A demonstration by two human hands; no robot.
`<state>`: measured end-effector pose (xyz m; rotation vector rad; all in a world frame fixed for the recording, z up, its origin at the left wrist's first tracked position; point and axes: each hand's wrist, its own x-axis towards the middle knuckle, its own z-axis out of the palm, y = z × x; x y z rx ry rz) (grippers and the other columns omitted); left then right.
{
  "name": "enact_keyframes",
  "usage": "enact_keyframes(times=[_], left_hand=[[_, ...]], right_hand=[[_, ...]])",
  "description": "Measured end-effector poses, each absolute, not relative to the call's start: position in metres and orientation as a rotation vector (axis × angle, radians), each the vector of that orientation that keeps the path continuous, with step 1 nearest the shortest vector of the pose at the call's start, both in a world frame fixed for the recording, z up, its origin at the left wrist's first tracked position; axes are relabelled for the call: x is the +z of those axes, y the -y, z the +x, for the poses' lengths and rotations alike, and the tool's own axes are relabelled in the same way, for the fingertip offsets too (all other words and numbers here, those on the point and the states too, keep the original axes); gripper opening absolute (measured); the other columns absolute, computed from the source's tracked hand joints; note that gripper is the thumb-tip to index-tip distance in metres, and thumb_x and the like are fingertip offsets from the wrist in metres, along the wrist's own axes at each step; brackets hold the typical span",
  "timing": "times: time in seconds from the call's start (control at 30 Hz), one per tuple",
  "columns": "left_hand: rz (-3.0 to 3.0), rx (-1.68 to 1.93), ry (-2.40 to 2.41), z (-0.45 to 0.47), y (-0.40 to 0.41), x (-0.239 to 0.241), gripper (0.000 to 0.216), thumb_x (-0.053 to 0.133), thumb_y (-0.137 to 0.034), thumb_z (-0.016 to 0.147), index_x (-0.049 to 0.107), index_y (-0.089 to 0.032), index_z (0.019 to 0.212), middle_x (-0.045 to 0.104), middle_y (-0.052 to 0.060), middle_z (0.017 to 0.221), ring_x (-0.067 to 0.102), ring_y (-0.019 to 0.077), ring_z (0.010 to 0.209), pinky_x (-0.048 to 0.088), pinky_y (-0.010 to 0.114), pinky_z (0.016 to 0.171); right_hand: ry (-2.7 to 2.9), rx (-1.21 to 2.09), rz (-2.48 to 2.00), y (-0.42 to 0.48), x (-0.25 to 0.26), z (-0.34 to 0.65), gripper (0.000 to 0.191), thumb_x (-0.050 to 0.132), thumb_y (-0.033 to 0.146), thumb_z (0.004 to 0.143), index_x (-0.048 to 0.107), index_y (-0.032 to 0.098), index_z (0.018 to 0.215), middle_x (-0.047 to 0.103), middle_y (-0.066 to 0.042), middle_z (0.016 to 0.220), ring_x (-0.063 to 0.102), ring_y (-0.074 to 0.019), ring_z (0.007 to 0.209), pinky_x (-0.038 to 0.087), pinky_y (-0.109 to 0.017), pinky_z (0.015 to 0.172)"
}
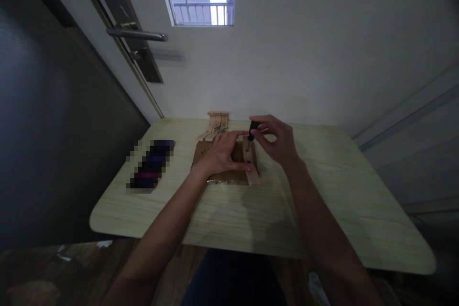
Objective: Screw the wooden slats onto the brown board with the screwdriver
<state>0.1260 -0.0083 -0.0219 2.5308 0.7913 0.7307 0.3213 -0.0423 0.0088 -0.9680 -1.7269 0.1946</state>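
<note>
My right hand (278,138) pinches the black handle of a screwdriver (254,128) between thumb and fingers. Its shaft points down to a hole or screw in a pale wooden strip (254,176). Spread wide, the thumb and forefinger of my left hand (224,153) hold that strip against a brown cardboard piece (229,177). The thumb presses near the strip's middle, and the forefinger reaches toward its far end, close to the screwdriver. The cardboard lies partly hidden under my left hand. The screwdriver's tip is too small to make out clearly.
Behind the cardboard lie curved wooden pieces (217,118) with several small screws (220,130) on them. A pixelated dark object (152,165) lies at the left of the pale table (333,191). A white door with a metal handle (138,34) stands beyond the table's far edge.
</note>
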Motion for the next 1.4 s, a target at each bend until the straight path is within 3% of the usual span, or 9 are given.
enact_keyframes(times=[0.3, 0.5, 0.73, 0.9, 1.1, 1.2, 1.4], left_hand=[[2.573, 0.735, -0.785, 0.125, 0.008, -0.024, 0.097, 0.068, -0.074, 0.066, 0.033, -0.023, 0.141, 0.05, 0.013, 0.136, 0.044, 0.0362, 0.126, 0.032, 0.052, 0.104], [2.56, 0.72, -0.802, 0.125, 0.007, -0.026, 0.099, 0.069, -0.073, 0.066, 0.03, -0.027, 0.143, 0.048, 0.012, 0.138, 0.042, 0.0365, 0.129, 0.03, 0.052, 0.106], [2.548, 0.724, -0.795, 0.126, 0.007, -0.025, 0.098, 0.069, -0.074, 0.065, 0.033, -0.024, 0.141, 0.051, 0.012, 0.135, 0.045, 0.0361, 0.125, 0.032, 0.052, 0.104], [2.536, 0.744, -0.785, 0.126, 0.008, -0.023, 0.097, 0.069, -0.074, 0.065, 0.034, -0.025, 0.14, 0.05, 0.012, 0.136, 0.044, 0.0357, 0.126, 0.032, 0.052, 0.104], [2.532, 0.741, -0.785, 0.126, 0.008, -0.024, 0.098, 0.07, -0.074, 0.064, 0.035, -0.025, 0.14, 0.05, 0.013, 0.137, 0.044, 0.0361, 0.127, 0.032, 0.052, 0.104], [2.526, 0.731, -0.793, 0.126, 0.007, -0.024, 0.098, 0.071, -0.073, 0.063, 0.035, -0.025, 0.14, 0.05, 0.013, 0.136, 0.044, 0.0362, 0.127, 0.032, 0.053, 0.104], [2.546, 0.735, -0.786, 0.126, 0.007, -0.024, 0.099, 0.069, -0.074, 0.065, 0.032, -0.026, 0.142, 0.049, 0.013, 0.137, 0.043, 0.0363, 0.128, 0.032, 0.053, 0.105]], right_hand=[[1.617, 0.236, -0.926, 0.037, 0.002, 0.321, 0.026, 0.074, 0.032, 0.077, 0.056, 0.024, 0.095, 0.064, 0.001, 0.09, 0.067, -0.0113, 0.071, 0.058, -0.022, 0.056], [1.653, 0.219, -0.975, 0.038, 0.0, 0.314, 0.031, 0.069, 0.033, 0.082, 0.054, 0.027, 0.109, 0.069, 0.001, 0.089, 0.07, -0.0132, 0.071, 0.059, -0.025, 0.061], [1.657, 0.147, -0.889, 0.042, 0.003, 0.314, 0.022, 0.068, 0.029, 0.083, 0.062, 0.027, 0.104, 0.07, 0.002, 0.089, 0.071, -0.0115, 0.071, 0.059, -0.023, 0.061], [1.665, 0.239, -0.849, 0.047, 0.01, 0.315, 0.016, 0.052, 0.027, 0.093, 0.062, 0.024, 0.106, 0.069, -0.005, 0.112, 0.07, -0.0152, 0.095, 0.061, -0.029, 0.076], [1.611, 0.334, -0.89, 0.044, 0.007, 0.314, 0.012, 0.056, 0.028, 0.091, 0.059, 0.024, 0.102, 0.066, -0.001, 0.093, 0.069, -0.011, 0.08, 0.059, -0.022, 0.064], [1.611, 0.272, -0.901, 0.043, 0.006, 0.315, 0.015, 0.062, 0.024, 0.087, 0.059, 0.026, 0.102, 0.063, 0.002, 0.092, 0.066, -0.0082, 0.076, 0.057, -0.017, 0.059], [1.627, 0.196, -0.926, 0.041, 0.008, 0.315, 0.012, 0.067, 0.028, 0.083, 0.065, 0.026, 0.095, 0.061, 0.002, 0.087, 0.062, -0.0083, 0.071, 0.058, -0.02, 0.058]])
